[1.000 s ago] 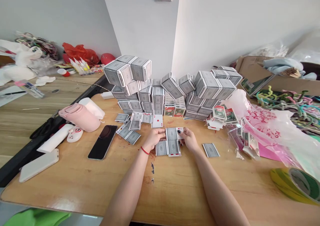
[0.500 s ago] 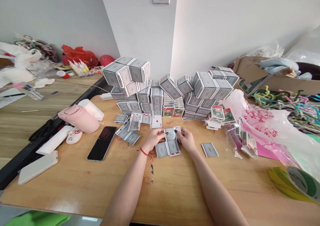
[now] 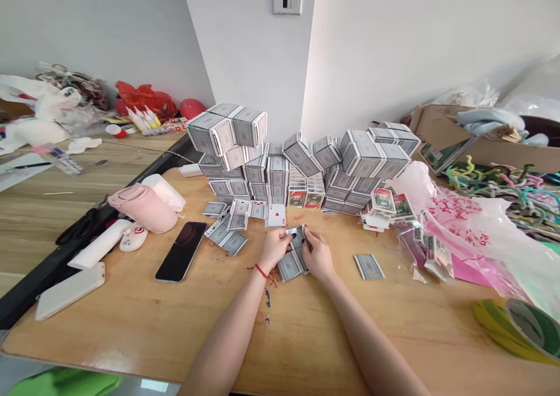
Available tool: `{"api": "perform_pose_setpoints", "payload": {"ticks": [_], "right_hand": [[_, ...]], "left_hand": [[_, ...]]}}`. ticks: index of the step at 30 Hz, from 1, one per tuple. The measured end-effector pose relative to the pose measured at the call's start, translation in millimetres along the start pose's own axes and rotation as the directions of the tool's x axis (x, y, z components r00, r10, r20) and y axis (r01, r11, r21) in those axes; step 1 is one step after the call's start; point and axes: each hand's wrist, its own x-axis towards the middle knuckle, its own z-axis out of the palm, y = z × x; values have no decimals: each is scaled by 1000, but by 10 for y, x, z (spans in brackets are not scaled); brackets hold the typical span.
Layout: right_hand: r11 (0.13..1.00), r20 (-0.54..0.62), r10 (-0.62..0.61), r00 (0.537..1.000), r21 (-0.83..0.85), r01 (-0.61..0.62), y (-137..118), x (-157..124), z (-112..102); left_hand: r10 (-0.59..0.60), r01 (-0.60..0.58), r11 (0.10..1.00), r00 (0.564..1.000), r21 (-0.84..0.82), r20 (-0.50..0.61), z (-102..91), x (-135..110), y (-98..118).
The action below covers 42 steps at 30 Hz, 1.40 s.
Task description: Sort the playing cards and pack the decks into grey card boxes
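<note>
You are holding both forearms stretched forward over the table (image 3: 306, 337), and they are converging toward its middle; your left hand (image 3: 275, 248) is curling in from the left with the knuckles up, a red cord (image 3: 262, 270) sitting round the wrist; your right hand (image 3: 318, 257) is meeting it from the right with the fingers bent and dark nails showing at the tips. Both hands are closing narrowly on the cluster of cards (image 3: 292, 263), whose grey patterned backs are facing outward; your left fingers are pinching its upper left edge and your right thumb and fingers are gripping its upper right. The lower part of the cluster is sticking out tilted below the hands; whether it is touching the table I cannot tell.

The cluster is sitting directly between your hands, just on your side of the ace of hearts (image 3: 276, 215), which is lying face up; beyond that, the pile of card cubes (image 3: 280, 163) is standing against the wall. A single card (image 3: 368, 266) is lying face down to the right of your right hand, apart from it; scattered cards (image 3: 227, 235) are lying to the left of your left hand, with a dark phone (image 3: 181, 250) further left and a pink bottle (image 3: 142, 206) lying on its side past that.
</note>
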Motion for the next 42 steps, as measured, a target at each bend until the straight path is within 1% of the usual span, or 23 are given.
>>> {"api": "perform_pose_setpoints", "payload": {"ticks": [4, 8, 12, 16, 20, 22, 24, 26, 27, 28, 29, 30, 31, 32, 35, 38, 40, 42], "right_hand": [[998, 4, -62, 998, -10, 62, -12, 0, 8], [998, 13, -54, 998, 30, 54, -1, 2, -1], [997, 37, -49, 998, 60, 47, 17, -3, -1], [994, 36, -105, 994, 42, 103, 5, -2, 3], [989, 41, -142, 989, -28, 143, -103, -31, -6], [987, 57, -154, 986, -36, 157, -178, -55, -26], [988, 76, -153, 985, 9, 153, -223, -63, -57], [987, 121, -106, 987, 130, 91, -208, -41, -96], [973, 150, -57, 987, 231, 21, -176, -20, -117], [936, 187, 13, 982, 342, -77, -131, 5, -136], [881, 224, 94, 970, 436, -186, -78, 32, -153], [822, 255, 176, 951, 493, -284, -23, 56, -168], [771, 310, 228, 923, 521, -366, 30, 76, -180], [723, 348, 262, 900, 548, -421, 75, 91, -190], [592, 440, 276, 854, 623, -512, 141, 108, -211], [477, 523, 259, 812, 662, -578, 119, 112, -231], [434, 570, 230, 789, 665, -607, 90, 118, -248], [435, 598, 212, 773, 651, -622, 70, 129, -261]], "left_hand": [[18, -18, 999, 999, 27, -27, 7, -7, 18], [49, -44, 996, 996, 72, -72, 0, 2, 10], [60, -55, 996, 995, 66, -74, -10, 4, -8], [70, -66, 996, 995, 60, -69, -12, -14, -3], [113, -111, 990, 993, 89, -21, -24, -37, 43], [178, -179, 977, 984, 119, 20, -43, -43, 74], [238, -243, 961, 970, 133, 54, -66, -42, 101], [247, -253, 959, 967, 125, 69, -87, -35, 121], [229, -237, 964, 970, 118, 77, -94, -32, 130], [210, -220, 969, 974, 111, 88, -99, -30, 137], [198, -209, 973, 975, 103, 102, -100, -30, 145], [198, -209, 974, 973, 92, 117, -98, -33, 152], [209, -220, 972, 969, 81, 130, -93, -39, 159], [228, -239, 969, 964, 70, 137, -86, -47, 165], [264, -275, 958, 957, 81, 122, -62, -78, 173], [246, -261, 953, 963, 155, 108, -45, -103, 167], [233, -255, 947, 964, 196, 125, -42, -112, 165], [226, -257, 943, 961, 213, 159, -41, -115, 169]]}}
